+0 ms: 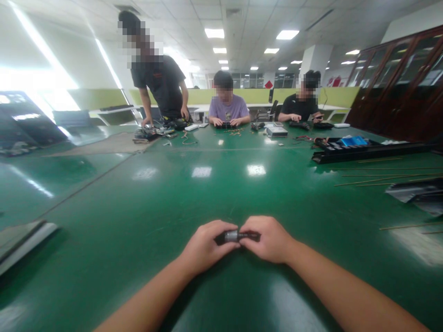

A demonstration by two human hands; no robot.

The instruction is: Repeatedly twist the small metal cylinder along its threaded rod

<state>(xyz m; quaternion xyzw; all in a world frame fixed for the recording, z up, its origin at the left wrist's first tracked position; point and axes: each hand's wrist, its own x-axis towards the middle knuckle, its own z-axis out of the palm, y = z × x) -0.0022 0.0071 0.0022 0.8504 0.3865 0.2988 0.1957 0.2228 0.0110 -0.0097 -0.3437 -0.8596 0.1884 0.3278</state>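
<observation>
Between my hands, close to the green tabletop, is a small silver-and-black cylinder (231,236) lying crosswise; its exact kind cannot be made out. My left hand (207,244) has its thumb and fingers closed around the silver part. At the other end, my right hand (268,240) pinches the thin dark section between thumb and fingers. The fingertips of both hands almost meet around it, and they hide part of its length.
Across the green table (180,198) several people work among small parts and tools. A long black tray (367,150) with a blue packet (355,141) lies at right, near thin brass-coloured rods (384,181) and dark crumpled sheeting (420,191). A flat board (26,244) is at left.
</observation>
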